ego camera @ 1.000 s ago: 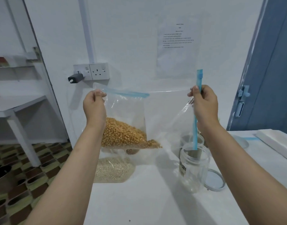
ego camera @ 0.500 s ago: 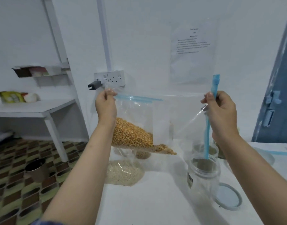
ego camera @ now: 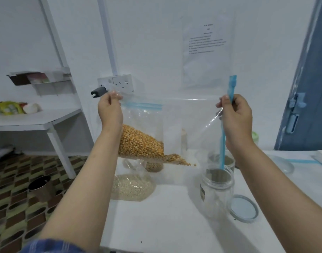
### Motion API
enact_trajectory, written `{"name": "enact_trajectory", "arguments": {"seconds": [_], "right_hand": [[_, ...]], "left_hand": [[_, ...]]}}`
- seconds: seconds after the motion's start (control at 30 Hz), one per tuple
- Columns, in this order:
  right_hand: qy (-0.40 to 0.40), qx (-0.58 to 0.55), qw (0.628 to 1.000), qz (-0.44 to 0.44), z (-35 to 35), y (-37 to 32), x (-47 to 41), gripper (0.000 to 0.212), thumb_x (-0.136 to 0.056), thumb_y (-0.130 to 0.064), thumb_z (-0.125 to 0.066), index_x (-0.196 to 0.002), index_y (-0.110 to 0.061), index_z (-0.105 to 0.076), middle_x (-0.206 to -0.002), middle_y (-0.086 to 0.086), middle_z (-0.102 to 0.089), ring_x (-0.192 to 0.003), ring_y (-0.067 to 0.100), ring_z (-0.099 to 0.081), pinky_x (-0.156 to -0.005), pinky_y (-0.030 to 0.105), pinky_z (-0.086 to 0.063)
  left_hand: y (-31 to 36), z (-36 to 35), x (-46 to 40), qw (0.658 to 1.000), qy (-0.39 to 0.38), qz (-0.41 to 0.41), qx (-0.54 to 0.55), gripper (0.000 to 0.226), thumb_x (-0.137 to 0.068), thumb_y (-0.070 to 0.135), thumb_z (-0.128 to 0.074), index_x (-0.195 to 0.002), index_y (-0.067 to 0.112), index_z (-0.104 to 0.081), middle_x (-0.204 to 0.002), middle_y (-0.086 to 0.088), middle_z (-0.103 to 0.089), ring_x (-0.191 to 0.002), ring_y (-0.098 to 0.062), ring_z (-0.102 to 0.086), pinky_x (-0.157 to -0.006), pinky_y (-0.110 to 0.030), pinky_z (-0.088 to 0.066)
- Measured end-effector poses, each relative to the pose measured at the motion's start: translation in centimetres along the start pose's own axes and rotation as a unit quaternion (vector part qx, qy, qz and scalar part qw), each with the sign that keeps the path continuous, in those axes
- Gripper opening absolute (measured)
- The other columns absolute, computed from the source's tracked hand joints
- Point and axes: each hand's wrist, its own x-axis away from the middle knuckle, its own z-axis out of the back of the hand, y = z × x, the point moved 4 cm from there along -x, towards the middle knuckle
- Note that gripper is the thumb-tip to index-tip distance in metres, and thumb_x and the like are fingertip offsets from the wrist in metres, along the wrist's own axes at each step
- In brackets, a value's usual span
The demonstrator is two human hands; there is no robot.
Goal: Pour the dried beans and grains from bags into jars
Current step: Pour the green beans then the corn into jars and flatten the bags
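Pinching the clear bag [ego camera: 174, 128] taut, both hands [ego camera: 110, 111] [ego camera: 236, 116] held its top corners; yellow kernels [ego camera: 140, 143] sloped leftward.

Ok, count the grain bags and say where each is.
3. Left hand and right hand hold the yellow-kernel bag; the pale-grain bag lies on the table beneath; a brownish-grain bag sits behind, mostly hidden. Others may be hidden.

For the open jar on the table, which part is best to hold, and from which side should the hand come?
Grip the clear jar around its ribbed body, below the neck, coming from the right side. It stands upright with its mouth open and the bag's blue zip strip hanging at the mouth, so the top should probably stay free; its lid lies flat beside it.
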Motion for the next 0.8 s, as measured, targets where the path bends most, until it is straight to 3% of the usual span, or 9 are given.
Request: {"name": "enact_trajectory", "arguments": {"seconds": [0.27, 0.67, 0.8], "right_hand": [[0.023, 0.009, 1.0, -0.019, 0.2, 0.7, 0.0, 0.018, -0.102, -0.029, -0.049, -0.087, -0.026, -0.058, -0.08, -0.01, -0.064, -0.073, 0.014, -0.053, -0.076, 0.033, -0.046], [0.036, 0.001, 0.999, -0.031, 0.7, 1.1, 0.5, 0.019, -0.104, -0.027, -0.046, -0.089, -0.023, -0.056, -0.081, -0.009, -0.061, -0.068, 0.008, -0.053, -0.074, 0.025, -0.045], [0.04, 0.0, 0.999, -0.028, 1.0, 0.9, 0.5, 0.019, -0.105, -0.027, -0.046, -0.088, -0.022, -0.056, -0.083, -0.008, -0.061, -0.071, 0.009, -0.053, -0.076, 0.026, -0.046]], "left_hand": [[0.8, -0.7, -0.5, 1.0, -0.024, -0.016, 0.009, 0.036, -0.104, 0.019, -0.044, -0.071, 0.023, -0.054, -0.071, 0.012, -0.051, -0.068, 0.002, -0.048, -0.066, -0.008, -0.038], [1.7, -1.5, -0.6, 0.998, -0.059, -0.013, 0.011, 0.027, -0.105, 0.024, -0.044, -0.082, 0.019, -0.058, -0.077, 0.012, -0.053, -0.078, -0.002, -0.051, -0.069, -0.005, -0.04], [2.1, -1.8, -0.7, 0.997, -0.069, -0.02, 0.004, 0.032, -0.105, 0.025, -0.043, -0.076, 0.024, -0.057, -0.077, 0.013, -0.054, -0.077, 0.001, -0.051, -0.071, -0.006, -0.04]]}}
